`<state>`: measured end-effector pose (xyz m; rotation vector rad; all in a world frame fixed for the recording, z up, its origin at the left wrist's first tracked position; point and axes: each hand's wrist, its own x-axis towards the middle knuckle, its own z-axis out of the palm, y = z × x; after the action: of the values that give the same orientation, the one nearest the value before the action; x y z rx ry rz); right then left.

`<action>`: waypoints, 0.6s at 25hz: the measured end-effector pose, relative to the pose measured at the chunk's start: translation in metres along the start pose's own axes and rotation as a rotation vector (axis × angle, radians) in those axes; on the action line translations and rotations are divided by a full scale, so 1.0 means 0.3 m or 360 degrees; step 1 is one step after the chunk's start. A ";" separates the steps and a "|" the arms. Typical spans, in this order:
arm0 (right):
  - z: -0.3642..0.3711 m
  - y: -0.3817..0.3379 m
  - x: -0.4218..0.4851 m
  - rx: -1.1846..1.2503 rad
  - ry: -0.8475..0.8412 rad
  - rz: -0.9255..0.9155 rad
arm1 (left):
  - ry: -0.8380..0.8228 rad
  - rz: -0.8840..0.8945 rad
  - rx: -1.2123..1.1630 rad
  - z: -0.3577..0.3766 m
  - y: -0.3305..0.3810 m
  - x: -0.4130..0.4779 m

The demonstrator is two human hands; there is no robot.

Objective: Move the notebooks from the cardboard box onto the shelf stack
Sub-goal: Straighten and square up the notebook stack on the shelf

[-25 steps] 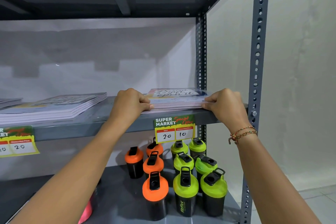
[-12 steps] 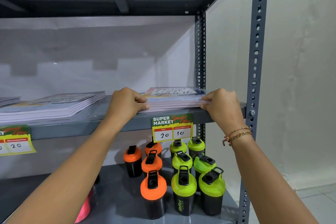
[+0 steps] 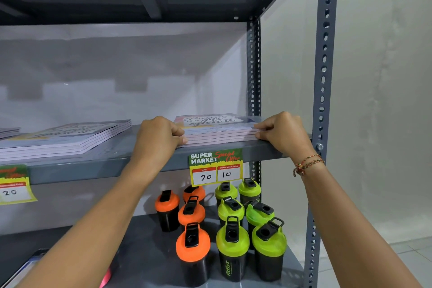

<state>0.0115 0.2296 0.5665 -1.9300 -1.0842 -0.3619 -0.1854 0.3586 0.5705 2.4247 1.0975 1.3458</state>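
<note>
A short stack of notebooks [image 3: 217, 130] with a lettered cover lies flat on the grey metal shelf [image 3: 98, 166], near its right end. My left hand [image 3: 159, 135] grips the stack's left edge, fingers curled over the top. My right hand [image 3: 282, 132] holds the stack's right edge, with a thread bracelet on its wrist. A second stack of notebooks [image 3: 67, 137] rests further left on the same shelf, untouched. The cardboard box is out of view.
A price tag [image 3: 216, 167] reading 20 and 10 hangs from the shelf's front lip; another tag [image 3: 14, 184] hangs at far left. Orange-lidded shaker bottles [image 3: 191, 241] and green-lidded shaker bottles [image 3: 233, 245] crowd the lower shelf. A perforated upright [image 3: 323, 77] bounds the right side.
Both hands stay on the ends of the right stack and have barely shifted. The stack sits a little further back on the shelf.
</note>
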 end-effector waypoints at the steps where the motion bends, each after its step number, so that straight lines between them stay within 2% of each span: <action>1: 0.001 0.002 0.002 -0.0008 -0.0001 -0.0003 | 0.0003 0.0004 0.0001 -0.001 -0.001 0.000; 15: 0.024 -0.010 -0.018 -0.0011 0.0132 0.0001 | -0.0073 0.0095 0.0027 -0.020 -0.014 -0.009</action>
<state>0.0051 0.2330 0.5607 -1.9047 -1.0292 -0.4421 -0.1933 0.3586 0.5702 2.5067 1.0375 1.2959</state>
